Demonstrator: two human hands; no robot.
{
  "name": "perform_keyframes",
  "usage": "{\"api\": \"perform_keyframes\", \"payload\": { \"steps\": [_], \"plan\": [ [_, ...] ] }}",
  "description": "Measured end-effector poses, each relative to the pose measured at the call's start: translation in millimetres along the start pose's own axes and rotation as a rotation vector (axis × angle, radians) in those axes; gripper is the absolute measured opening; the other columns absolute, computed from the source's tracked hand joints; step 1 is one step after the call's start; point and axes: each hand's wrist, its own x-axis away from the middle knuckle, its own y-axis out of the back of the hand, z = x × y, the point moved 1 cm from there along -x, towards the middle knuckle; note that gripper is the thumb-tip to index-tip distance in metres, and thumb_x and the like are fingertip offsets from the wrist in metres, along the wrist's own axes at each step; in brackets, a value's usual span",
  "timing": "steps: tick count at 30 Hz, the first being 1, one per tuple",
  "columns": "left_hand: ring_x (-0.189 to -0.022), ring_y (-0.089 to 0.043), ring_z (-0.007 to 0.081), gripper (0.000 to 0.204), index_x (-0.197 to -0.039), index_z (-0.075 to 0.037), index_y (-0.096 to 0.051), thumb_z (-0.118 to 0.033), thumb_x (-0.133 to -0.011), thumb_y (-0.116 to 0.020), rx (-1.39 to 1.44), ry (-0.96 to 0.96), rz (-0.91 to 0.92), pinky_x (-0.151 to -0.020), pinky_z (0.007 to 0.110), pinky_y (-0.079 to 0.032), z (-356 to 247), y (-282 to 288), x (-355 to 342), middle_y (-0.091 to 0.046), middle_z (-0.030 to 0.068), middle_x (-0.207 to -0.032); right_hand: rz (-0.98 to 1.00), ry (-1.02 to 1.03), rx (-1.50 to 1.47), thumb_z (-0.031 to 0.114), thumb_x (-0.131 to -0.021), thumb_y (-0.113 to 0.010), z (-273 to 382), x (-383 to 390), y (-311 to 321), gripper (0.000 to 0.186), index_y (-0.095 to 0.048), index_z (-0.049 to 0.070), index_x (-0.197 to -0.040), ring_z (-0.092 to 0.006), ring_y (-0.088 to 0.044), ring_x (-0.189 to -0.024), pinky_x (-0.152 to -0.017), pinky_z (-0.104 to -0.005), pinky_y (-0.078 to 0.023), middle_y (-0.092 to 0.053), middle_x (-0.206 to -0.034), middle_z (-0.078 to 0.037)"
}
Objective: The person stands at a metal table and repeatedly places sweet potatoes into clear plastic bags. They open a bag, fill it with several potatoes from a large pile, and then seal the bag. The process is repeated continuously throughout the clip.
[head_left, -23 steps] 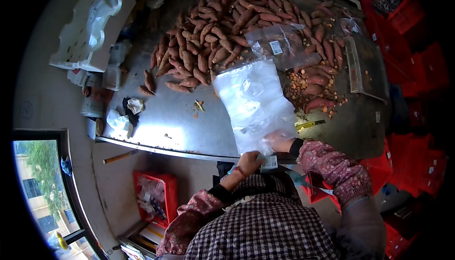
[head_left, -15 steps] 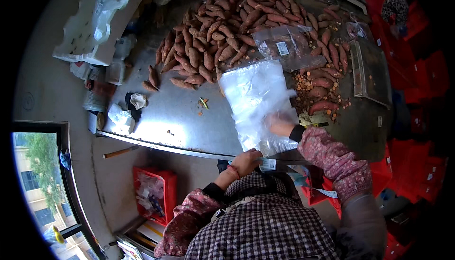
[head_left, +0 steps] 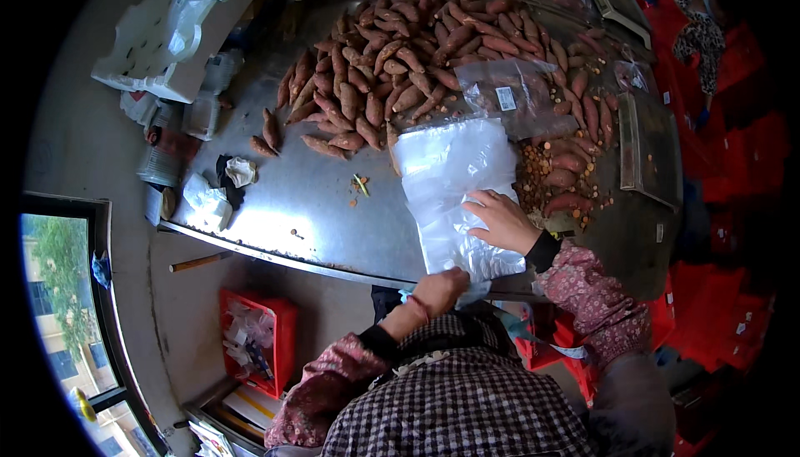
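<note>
Head view: the right hand (head_left: 504,219) lies over the clear plastic bags (head_left: 454,161) just right of the frame's centre, its grip spread wide, fingers apart and pinching nothing that shows. A moment earlier it was down at the bags' near edge, close to the left hand (head_left: 442,289); it has since moved up onto their middle. That puts it flat across the plastic, seemingly to press or smooth it, while the sweet potatoes (head_left: 400,65) remain untouched.

The left hand, at the lower centre, has kept its place by the bags' near corner. Its fingers are curled narrow, but I cannot tell whether they hold anything.

The bags lie on the metal surface (head_left: 350,228); the sweet potatoes are heaped above them, across the top of the frame. Beside that heap, at upper right of centre, rests a labelled clear bag (head_left: 525,119). Farther out are a white foam box (head_left: 154,53) at upper left, a red crate (head_left: 286,349) at lower left and more red crates (head_left: 717,307) along the right.
</note>
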Motion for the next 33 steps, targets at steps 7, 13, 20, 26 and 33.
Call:
{"api": "perform_keyframes", "payload": {
  "steps": [7,13,20,26,33],
  "plan": [
    [-0.077,-0.065,0.0352,0.009,-0.090,-0.006,-0.056,-0.012,-0.084,-0.053,-0.224,0.164,-0.158,-0.063,0.043,-0.053,6.0,28.1,-38.0,-0.043,0.0179,-0.136,-0.212,-0.151,0.162,0.014,-0.067,-0.073,29.5,-46.2,36.5,0.058,-0.051,0.004,-0.119,-0.0309,-0.040,-0.120,-0.104,-0.0444,-0.030,-0.044,-0.123,-0.013],
    [-0.084,-0.066,0.0343,0.019,-0.100,-0.008,-0.061,-0.013,-0.087,-0.048,-0.188,0.267,0.161,-0.074,0.044,-0.053,37.5,-16.0,-35.5,-0.034,0.0113,-0.146,0.072,-0.044,0.379,0.005,-0.073,-0.057,-64.3,-93.5,-36.9,0.007,-0.063,0.004,-0.078,-0.0282,-0.051,-0.108,-0.107,-0.0487,-0.025,-0.060,-0.091,-0.011],
    [-0.087,-0.063,0.0317,0.016,-0.093,-0.006,-0.063,-0.019,-0.086,-0.056,0.125,0.127,-0.022,-0.076,0.040,-0.051,49.0,4.0,-5.9,-0.055,0.0087,-0.123,-0.404,-0.081,0.008,0.012,-0.077,-0.066,-33.2,-120.9,16.5,0.022,-0.058,0.002,-0.095,-0.0322,-0.054,-0.100,-0.090,-0.0406,-0.041,-0.056,-0.108,-0.015],
    [-0.074,-0.059,0.0323,0.019,-0.085,-0.001,-0.061,-0.020,-0.088,-0.061,0.361,0.146,-0.155,-0.066,0.039,-0.046,31.7,23.5,11.5,-0.059,0.0159,-0.080,0.039,-0.295,-0.424,0.015,-0.083,-0.062,-10.3,10.1,-12.7,0.013,-0.063,0.002,-0.085,-0.0259,-0.062,-0.079,-0.068,-0.0357,-0.048,-0.063,-0.084,-0.009],
    [-0.080,-0.061,0.0390,0.034,-0.085,0.000,-0.061,-0.034,-0.088,-0.057,0.055,0.434,-0.078,-0.070,0.042,-0.047,82.6,-17.5,-69.9,-0.064,0.0206,-0.085,0.048,-0.107,-0.168,0.013,-0.088,-0.054,7.0,58.3,-63.5,0.036,-0.053,0.002,-0.122,-0.0266,-0.049,-0.117,-0.099,-0.0371,-0.039,-0.053,-0.126,-0.012]
  ]
}}
